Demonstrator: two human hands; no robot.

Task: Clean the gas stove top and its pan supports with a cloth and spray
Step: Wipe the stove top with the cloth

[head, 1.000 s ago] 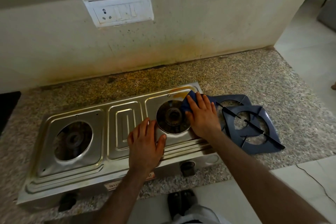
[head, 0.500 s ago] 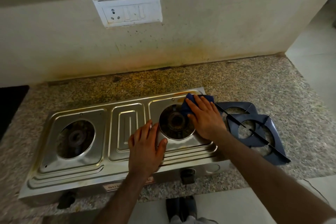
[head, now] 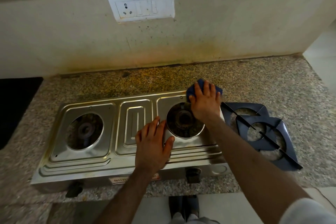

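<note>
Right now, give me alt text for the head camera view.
A right hand presses a blue cloth on a steel gas stove's far right corner; the left hand rests flat beside the burner. Two blue pan supports lie alongside.

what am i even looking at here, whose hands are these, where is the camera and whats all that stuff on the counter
This is one view, from a camera worn on a person's head, looking down at their own two bare hands; no machine is involved. On the speckled granite counter sits a shiny steel two-burner gas stove with its pan supports lifted off. Those two dark blue square metal pan supports lie overlapping on the counter to the stove's right. The right hand presses a dark blue cloth flat against the stove's far right corner, wiping it. The left hand rests flat on the stove top beside the right burner, seemingly to steady it. A white switch and socket plate is on the stained wall.
</note>
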